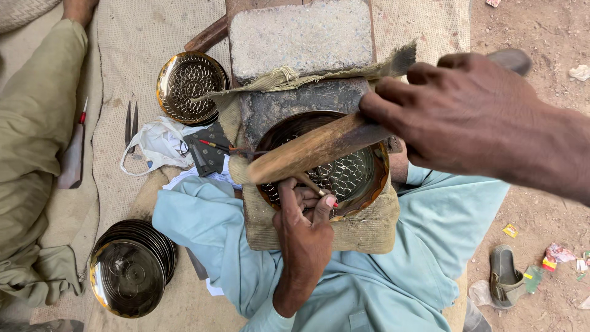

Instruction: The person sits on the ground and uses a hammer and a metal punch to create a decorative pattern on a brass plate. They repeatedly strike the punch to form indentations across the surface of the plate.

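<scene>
The round shiny brass plate with small punched patterns (350,178) lies flat on a thick pad of rough brown cloth (362,230) in the person's lap, in front of a flat grey stone block (301,37).

The left hand (304,230) rests on the near edge of the plate. Its fingers are closed around a thin metal punch tool (310,184), and the tip stands on the plate. The right hand (467,114) is shut tight around a long brown wooden mallet (313,150), which hangs just over the punch.

The plate looks thin and stiff. It is likely light and a bit slippery, and a hard hit could dent it. The plain rim seems the best place to hold it. The punch is small, so it should be pinched low near the tip.

Another patterned brass plate (187,86) lies farther off on the mat. A stack of plain brass plates (132,267) sits on the floor, beside a white cloth bag (157,144).
</scene>
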